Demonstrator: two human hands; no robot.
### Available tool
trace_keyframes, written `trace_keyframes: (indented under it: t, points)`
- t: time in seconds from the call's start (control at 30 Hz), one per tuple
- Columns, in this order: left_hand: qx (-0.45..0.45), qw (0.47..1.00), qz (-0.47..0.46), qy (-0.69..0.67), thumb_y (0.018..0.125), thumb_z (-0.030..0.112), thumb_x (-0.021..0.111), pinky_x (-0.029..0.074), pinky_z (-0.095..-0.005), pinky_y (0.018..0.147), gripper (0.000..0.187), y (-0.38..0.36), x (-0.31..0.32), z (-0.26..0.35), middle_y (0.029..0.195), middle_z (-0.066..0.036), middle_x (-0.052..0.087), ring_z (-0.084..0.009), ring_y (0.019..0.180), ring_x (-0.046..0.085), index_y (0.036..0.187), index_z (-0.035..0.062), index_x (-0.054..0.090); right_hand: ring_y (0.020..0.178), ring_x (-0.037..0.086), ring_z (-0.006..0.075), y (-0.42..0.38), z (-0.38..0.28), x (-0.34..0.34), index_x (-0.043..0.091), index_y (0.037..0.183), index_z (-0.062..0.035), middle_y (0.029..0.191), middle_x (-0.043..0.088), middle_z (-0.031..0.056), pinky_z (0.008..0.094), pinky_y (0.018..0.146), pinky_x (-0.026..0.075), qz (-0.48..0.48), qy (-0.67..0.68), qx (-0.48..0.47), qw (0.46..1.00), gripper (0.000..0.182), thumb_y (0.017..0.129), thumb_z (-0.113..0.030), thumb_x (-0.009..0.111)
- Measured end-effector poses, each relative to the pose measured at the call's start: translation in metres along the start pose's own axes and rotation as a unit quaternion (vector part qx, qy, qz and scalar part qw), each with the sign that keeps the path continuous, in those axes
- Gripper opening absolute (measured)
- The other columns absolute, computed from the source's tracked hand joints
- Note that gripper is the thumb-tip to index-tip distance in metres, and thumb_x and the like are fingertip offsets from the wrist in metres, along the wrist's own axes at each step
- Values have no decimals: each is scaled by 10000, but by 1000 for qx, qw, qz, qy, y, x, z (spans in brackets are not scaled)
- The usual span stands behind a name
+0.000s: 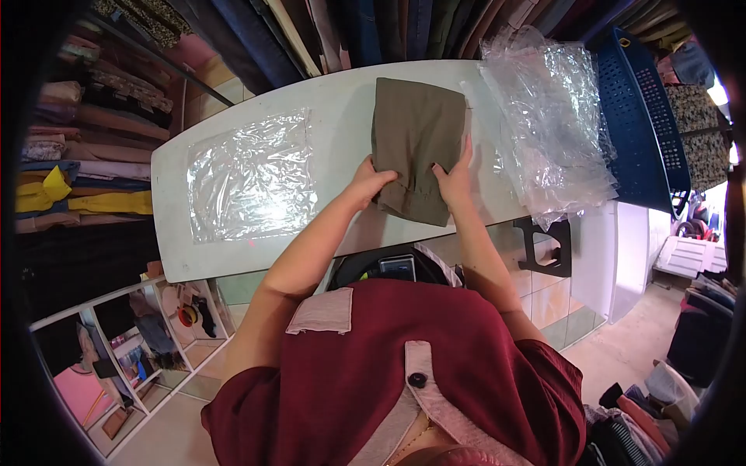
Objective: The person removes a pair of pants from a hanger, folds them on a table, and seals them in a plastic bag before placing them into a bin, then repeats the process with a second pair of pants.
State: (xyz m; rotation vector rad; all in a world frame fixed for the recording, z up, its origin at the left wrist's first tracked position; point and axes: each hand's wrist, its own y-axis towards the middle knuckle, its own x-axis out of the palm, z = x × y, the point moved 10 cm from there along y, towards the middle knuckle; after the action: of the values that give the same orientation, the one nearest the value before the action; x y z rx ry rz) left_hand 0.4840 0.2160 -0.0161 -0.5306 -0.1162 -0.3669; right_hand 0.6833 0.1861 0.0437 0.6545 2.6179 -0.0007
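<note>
A folded olive-brown garment (420,132) lies near the middle of the white table, its lower end close to the front edge. My left hand (371,182) grips its left side, thumb on top of the cloth and fingers hidden at the edge. On the other side, my right hand (455,180) holds the right edge, with the thumb over the fabric and the fingers stretched along the side. To the left, a clear plastic bag (250,175) is spread flat. A pile of clear plastic bags (548,124) sits to the right of the garment.
The white table (175,233) has a curved outline. A blue perforated basket (641,124) stands at the right behind the bags. Hanging clothes (357,31) line the far side, and stacked fabrics (116,128) fill the left. A white shelf unit (148,342) stands lower left.
</note>
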Motion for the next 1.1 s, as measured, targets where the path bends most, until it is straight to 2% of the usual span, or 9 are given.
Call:
trace_keyframes:
  t: [0.1, 0.2, 0.3, 0.43, 0.5, 0.57, 0.67, 0.97, 1.1]
  points:
    - [48, 998, 44, 12, 714, 103, 724, 473, -327, 859, 653, -13, 25, 19, 1116, -161, 562, -213, 1001, 583, 1235, -76, 374, 1198, 443, 385, 1, -20, 29, 385, 1344, -40, 1269, 460, 266, 423, 962, 395, -211, -93, -1, 973, 577, 852, -277, 571]
    - [47, 996, 3, 79, 717, 92, 737, 459, -291, 865, 670, -17, 42, 25, 1037, -110, 557, -172, 948, 562, 1256, -45, 363, 1193, 437, 407, -5, -10, 50, 440, 1315, -52, 1238, 492, 269, 426, 979, 380, -280, -189, 123, 933, 618, 832, -423, 547]
    - [57, 995, -57, 58, 741, 90, 734, 451, -263, 856, 663, -29, 43, 21, 1001, -58, 528, -139, 879, 532, 1289, -7, 374, 1182, 450, 401, 0, -15, 57, 485, 1288, -67, 1184, 544, 253, 409, 985, 379, -293, -274, 56, 914, 691, 789, -542, 531]
    - [23, 983, -176, -49, 809, 130, 673, 445, -266, 867, 542, -38, 18, -4, 1184, -68, 516, -142, 1056, 514, 1286, 21, 439, 1123, 502, 389, -1, -37, 54, 515, 1267, -116, 1161, 556, 249, 429, 936, 423, -328, -281, 42, 901, 604, 752, -408, 634]
    - [94, 964, 101, 227, 845, 172, 615, 412, -319, 937, 509, -46, -64, 14, 1295, -163, 455, -229, 1181, 454, 1291, 7, 433, 1102, 517, 380, -2, -35, 53, 523, 1259, -133, 1164, 552, 243, 430, 926, 433, -338, -306, 27, 890, 572, 746, -353, 646]
    - [200, 770, 390, 464, 876, 264, 545, 293, -442, 1035, 560, -86, -119, 41, 1386, -247, 323, -349, 1287, 325, 1347, 19, 366, 1081, 533, 371, -3, -33, 47, 531, 1251, -150, 1168, 548, 237, 431, 916, 442, -345, -334, 11, 877, 547, 740, -299, 657]
    - [45, 698, 424, 576, 864, 353, 530, 166, -526, 1070, 651, -109, -165, 3, 1427, -289, 212, -427, 1336, 187, 1374, 14, 309, 1074, 536, 369, -18, -26, 33, 538, 1244, -166, 1211, 510, 240, 444, 923, 435, -380, -390, -33, 838, 545, 723, -257, 668]
    - [147, 733, 207, 632, 861, 339, 516, 128, -560, 1071, 640, -166, -185, -21, 1492, -153, 164, -348, 1376, 144, 1413, 115, 283, 1051, 547, 356, -64, -56, 24, 572, 1217, -194, 1246, 475, 256, 440, 881, 447, -223, -524, -223, 791, 581, 664, -269, 735]
    - [152, 724, 213, 638, 867, 290, 512, 148, -564, 1067, 622, -166, -183, -23, 1489, -153, 170, -348, 1374, 149, 1413, 111, 274, 920, 590, 347, -29, -22, -1, 636, 1098, -88, 1029, 605, 210, 379, 801, 471, -238, -392, -142, 877, 472, 649, -195, 734]
